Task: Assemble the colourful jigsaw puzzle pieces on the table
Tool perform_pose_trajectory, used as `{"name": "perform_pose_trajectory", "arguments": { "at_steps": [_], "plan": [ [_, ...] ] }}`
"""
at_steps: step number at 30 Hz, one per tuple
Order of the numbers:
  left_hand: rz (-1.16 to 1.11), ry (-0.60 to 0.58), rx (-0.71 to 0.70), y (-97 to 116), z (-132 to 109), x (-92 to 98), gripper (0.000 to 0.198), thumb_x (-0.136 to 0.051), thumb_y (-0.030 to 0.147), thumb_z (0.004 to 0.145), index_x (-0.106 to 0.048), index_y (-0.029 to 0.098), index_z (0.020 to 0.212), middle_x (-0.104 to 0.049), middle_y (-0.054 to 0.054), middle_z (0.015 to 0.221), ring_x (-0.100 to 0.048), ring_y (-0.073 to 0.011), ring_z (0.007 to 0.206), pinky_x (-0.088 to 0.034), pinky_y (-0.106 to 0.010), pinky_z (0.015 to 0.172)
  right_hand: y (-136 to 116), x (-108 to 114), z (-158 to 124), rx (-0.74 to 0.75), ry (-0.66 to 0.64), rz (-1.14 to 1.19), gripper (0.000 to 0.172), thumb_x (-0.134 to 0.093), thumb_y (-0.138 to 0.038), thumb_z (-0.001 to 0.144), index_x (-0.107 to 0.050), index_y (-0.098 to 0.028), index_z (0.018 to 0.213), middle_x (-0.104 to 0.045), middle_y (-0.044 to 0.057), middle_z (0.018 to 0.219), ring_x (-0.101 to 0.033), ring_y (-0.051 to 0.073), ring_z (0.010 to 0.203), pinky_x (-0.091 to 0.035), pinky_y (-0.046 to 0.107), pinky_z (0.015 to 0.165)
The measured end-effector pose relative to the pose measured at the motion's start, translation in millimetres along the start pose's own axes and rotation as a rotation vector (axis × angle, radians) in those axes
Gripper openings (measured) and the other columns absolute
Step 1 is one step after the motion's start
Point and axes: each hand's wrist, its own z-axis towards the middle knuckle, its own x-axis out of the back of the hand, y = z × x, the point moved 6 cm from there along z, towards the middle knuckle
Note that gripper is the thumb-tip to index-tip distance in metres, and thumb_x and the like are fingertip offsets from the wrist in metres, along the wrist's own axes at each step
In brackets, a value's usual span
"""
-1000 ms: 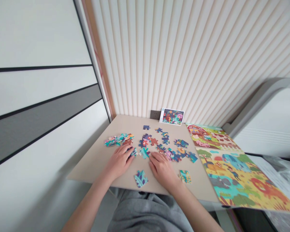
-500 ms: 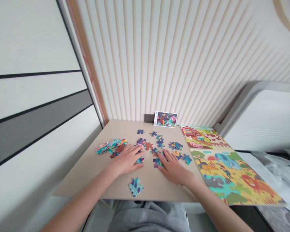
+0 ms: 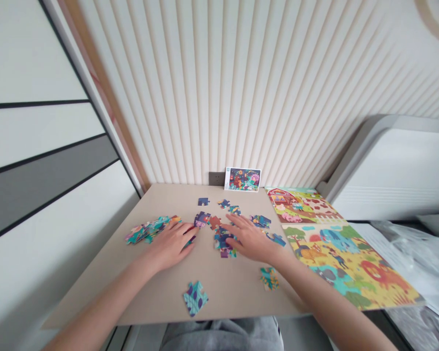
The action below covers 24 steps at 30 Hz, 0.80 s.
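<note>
My left hand (image 3: 172,244) lies palm down with its fingers spread over jigsaw pieces at the right end of a heaped pile (image 3: 146,231). Some pieces under it are hidden. My right hand (image 3: 251,240) is spread flat too, its fingertips on or just above a cluster of dark blue and purple puzzle pieces (image 3: 225,247). Between the hands are a purple piece (image 3: 202,219) and a reddish-brown piece (image 3: 215,223). Closer to me lie a teal leaf-patterned piece (image 3: 195,298) and a teal and orange piece (image 3: 269,279).
A picture card (image 3: 242,179) leans on the ribbed wall beside a socket (image 3: 216,178). Loose pieces (image 3: 204,201) lie toward the back of the table (image 3: 106,287). Two assembled puzzles, a farm (image 3: 303,205) and a safari scene (image 3: 351,263), cover the right side.
My right hand has moved toward the back over the cluster, uncovering the teal and orange piece near me. The left hand remains over its pieces. The whole view has shifted slightly.
</note>
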Motion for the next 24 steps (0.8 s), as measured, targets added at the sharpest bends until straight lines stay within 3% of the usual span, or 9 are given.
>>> {"name": "perform_pose_trajectory", "arguments": {
  "at_steps": [2,5,7,9,12,16,20,24],
  "plan": [
    [0.017,-0.041,-0.011,4.5,7.7,1.0,0.043,-0.052,0.042,0.099,-0.057,0.026,0.139,-0.063,-0.010,0.130,-0.059,-0.0284,0.119,-0.037,-0.051,0.112,39.9,13.8,-11.0,-0.115,-0.022,-0.041,0.040,-0.057,-0.034,0.099,-0.061,-0.028,0.138,-0.046,0.011,0.156,-0.041,0.028,0.146,-0.033,0.051,0.119],
    [0.013,-0.072,-0.037,18.4,29.0,2.3,0.047,-0.051,0.046,0.100,-0.054,0.026,0.142,-0.058,-0.011,0.139,-0.054,-0.0305,0.128,-0.040,-0.051,0.110,99.5,20.0,-30.5,-0.259,-0.182,-0.018,0.058,-0.069,-0.042,0.090,-0.056,-0.029,0.144,-0.047,0.012,0.155,-0.045,0.033,0.142,-0.038,0.052,0.115],
    [-0.023,-0.065,-0.081,32.3,46.5,1.0,0.053,-0.052,0.051,0.099,-0.050,0.027,0.146,-0.053,-0.012,0.146,-0.047,-0.0322,0.136,-0.038,-0.051,0.113,126.3,20.0,-40.7,-0.292,-0.232,0.049,0.064,-0.071,-0.047,0.088,-0.052,-0.031,0.147,-0.047,0.011,0.156,-0.048,0.032,0.140,-0.041,0.049,0.114],
    [-0.072,-0.068,-0.140,46.6,61.4,-4.8,0.059,-0.055,0.054,0.097,-0.046,0.029,0.149,-0.049,-0.012,0.150,-0.043,-0.0332,0.140,-0.036,-0.054,0.116,140.4,20.1,-47.2,-0.282,-0.196,0.112,0.067,-0.071,-0.049,0.088,-0.050,-0.031,0.149,-0.048,0.010,0.155,-0.049,0.031,0.140,-0.041,0.047,0.114],
    [-0.140,-0.067,-0.173,58.0,71.6,-17.7,0.060,-0.059,0.052,0.095,-0.048,0.029,0.149,-0.046,-0.013,0.152,-0.041,-0.0339,0.142,-0.034,-0.056,0.118,147.6,19.4,-56.2,-0.296,-0.110,0.173,0.068,-0.071,-0.049,0.087,-0.050,-0.028,0.149,-0.052,0.011,0.151,-0.051,0.030,0.137,-0.041,0.046,0.115],
    [-0.201,-0.081,-0.157,54.2,65.0,-29.3,0.054,-0.059,0.039,0.095,-0.051,0.025,0.146,-0.052,-0.011,0.148,-0.041,-0.0312,0.144,-0.033,-0.053,0.120,145.8,19.7,-67.9,-0.354,-0.082,0.219,0.061,-0.067,-0.045,0.091,-0.051,-0.026,0.147,-0.056,0.011,0.145,-0.054,0.029,0.133,-0.043,0.046,0.113],
    [-0.197,-0.059,-0.140,50.7,57.5,-24.3,0.060,-0.059,0.035,0.094,-0.045,0.020,0.150,-0.053,-0.012,0.147,-0.043,-0.0304,0.142,-0.036,-0.049,0.120,140.6,21.2,-69.3,-0.361,-0.035,0.208,0.052,-0.062,-0.039,0.094,-0.054,-0.029,0.145,-0.062,0.010,0.136,-0.059,0.028,0.125,-0.048,0.045,0.108],
    [-0.180,-0.078,-0.138,62.0,57.3,-17.7,0.058,-0.056,0.031,0.095,-0.043,0.020,0.150,-0.060,-0.012,0.136,-0.052,-0.0276,0.132,-0.036,-0.046,0.119,128.3,10.2,-61.6,-0.303,-0.023,0.194,0.051,-0.059,-0.038,0.095,-0.053,-0.030,0.145,-0.061,0.010,0.133,-0.061,0.027,0.121,-0.052,0.043,0.104]
  ]
}}
